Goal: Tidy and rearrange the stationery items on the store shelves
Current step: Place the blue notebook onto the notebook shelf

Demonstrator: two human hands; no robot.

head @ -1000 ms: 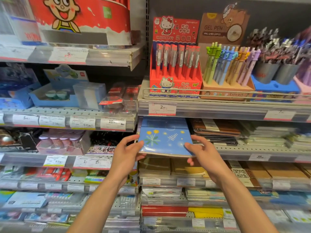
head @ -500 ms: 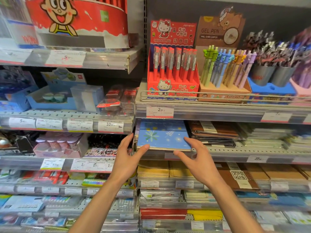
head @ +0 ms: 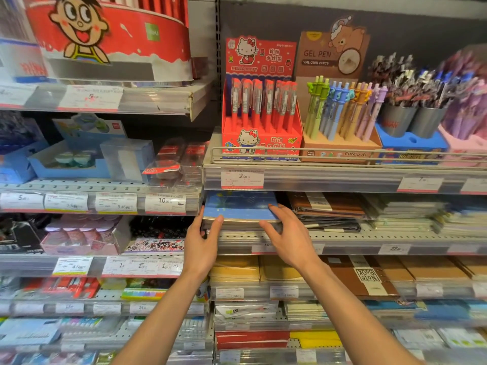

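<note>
Seating the blue notebook [head: 238,206] on its stack, left end of the notebook shelf [head: 369,237], under the 2.00 price tag [head: 242,179]. Best done w/ even pressure from both sides so edges are squared to the stack. Left hand [head: 201,245] is pressed at the front-left corner, fingers mostly straight; right hand [head: 287,233] is laid w/ straight fingers on the right edge. Nothing is gripped. Stack's rear and the cover print are shadowed; nearby tags are blurred.

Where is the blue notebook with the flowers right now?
The blue notebook lies on the shelf just under the red pen box, left of the brown notebooks, with the left hand and right hand touching its front edge.
</note>
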